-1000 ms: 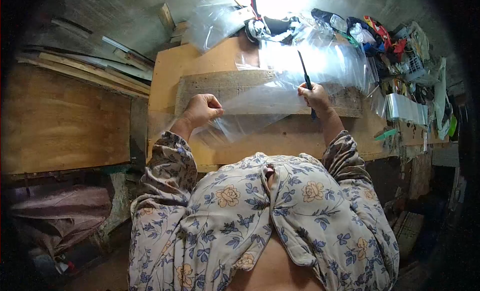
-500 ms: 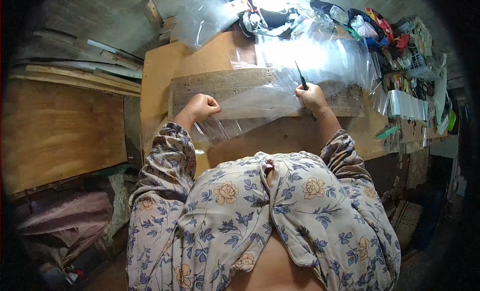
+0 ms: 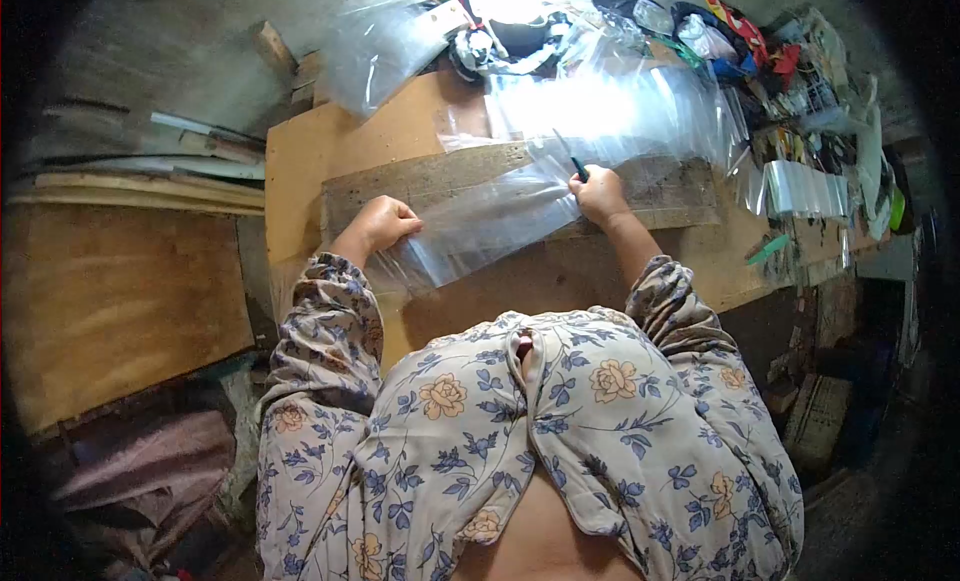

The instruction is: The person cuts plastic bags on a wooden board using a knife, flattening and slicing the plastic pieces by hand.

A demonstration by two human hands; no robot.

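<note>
A clear plastic sheet (image 3: 495,226) stretches at a slant between my two hands, over a worn wooden board (image 3: 372,193). My left hand (image 3: 386,224) pinches the sheet's left end, thumb and fingers together. My right hand (image 3: 602,195) is closed around the dark handle of a thin-bladed knife (image 3: 579,167), its blade pointing up and away to the left. The sheet's right end gathers beside my right hand; whether those fingers also grip it I cannot tell.
More clear plastic (image 3: 660,106) lies at the back under bright glare. Bags and bundles (image 3: 705,36) crowd the back right. A stack of clear plastic sleeves (image 3: 805,189) and a green strip (image 3: 768,249) are at the right. Wooden planks (image 3: 140,193) lie at the left.
The sheet between my hands now lies flatter and straighter, with its lower edge more clearly drawn out. Both hands keep their hold; the whole view has shifted slightly.
</note>
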